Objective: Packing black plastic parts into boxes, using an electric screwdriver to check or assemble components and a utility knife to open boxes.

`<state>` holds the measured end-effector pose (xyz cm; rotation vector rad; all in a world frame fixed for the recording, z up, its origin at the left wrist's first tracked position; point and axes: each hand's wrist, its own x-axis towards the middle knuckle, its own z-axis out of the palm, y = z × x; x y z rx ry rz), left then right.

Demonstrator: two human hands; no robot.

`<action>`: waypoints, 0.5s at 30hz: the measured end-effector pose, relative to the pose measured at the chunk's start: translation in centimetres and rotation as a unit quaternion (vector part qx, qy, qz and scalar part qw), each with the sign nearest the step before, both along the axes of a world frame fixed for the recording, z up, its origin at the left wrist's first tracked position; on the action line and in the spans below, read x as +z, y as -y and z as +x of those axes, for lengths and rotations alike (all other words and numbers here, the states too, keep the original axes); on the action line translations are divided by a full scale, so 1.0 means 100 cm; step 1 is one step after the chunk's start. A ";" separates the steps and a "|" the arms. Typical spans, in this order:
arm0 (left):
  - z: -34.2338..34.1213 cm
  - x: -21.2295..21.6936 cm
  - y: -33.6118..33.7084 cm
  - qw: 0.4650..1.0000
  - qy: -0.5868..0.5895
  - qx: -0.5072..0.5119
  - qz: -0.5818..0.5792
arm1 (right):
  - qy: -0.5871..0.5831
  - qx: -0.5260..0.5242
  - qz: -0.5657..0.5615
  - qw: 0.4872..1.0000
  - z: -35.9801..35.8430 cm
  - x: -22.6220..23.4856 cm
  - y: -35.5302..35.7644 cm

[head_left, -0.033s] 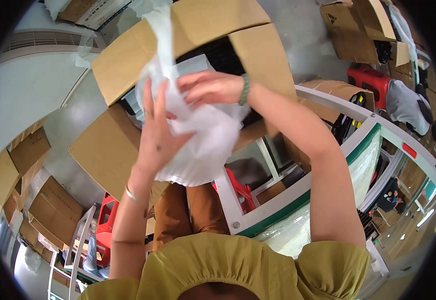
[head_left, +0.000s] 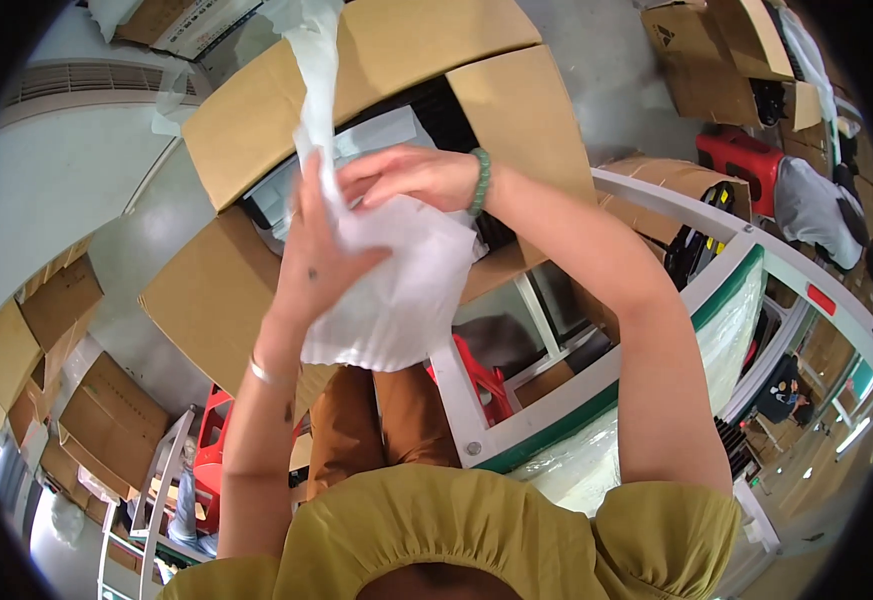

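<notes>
Two hands, left hand (head_left: 321, 255) and right hand (head_left: 406, 178), seemingly pinch white foam sheet (head_left: 401, 290) between them.

Big open cardboard box (head_left: 376, 90) front & centre, brown flaps splayed wide, dark inside w/ pale sheets showing. Translucent white plastic bag (head_left: 396, 280) up in front of it, pinched between left hand (head_left: 321, 255) and right hand (head_left: 411, 178), a long tail of it trailing up past the top flap. Flattened brown cartons (head_left: 56, 340) stacked lower left on the floor. More brown boxes (head_left: 716, 45) top right (one w/ a small black triangle mark). Red label (head_left: 821, 300) on the white frame, right side.
</notes>
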<state>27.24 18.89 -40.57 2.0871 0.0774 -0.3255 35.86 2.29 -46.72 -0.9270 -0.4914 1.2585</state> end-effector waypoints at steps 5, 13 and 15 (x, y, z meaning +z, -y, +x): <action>-0.028 0.010 -0.046 0.929 -0.350 -0.094 -0.076 | 0.219 -0.099 -0.210 0.948 0.019 -0.021 0.029; 0.072 -0.051 -0.164 0.944 -0.291 -0.021 -0.153 | 0.503 -0.353 -0.223 0.757 -0.013 0.033 -0.063; 0.207 -0.091 -0.245 0.958 -0.261 0.047 -0.108 | 0.463 -0.496 -0.057 0.732 -0.023 0.073 -0.150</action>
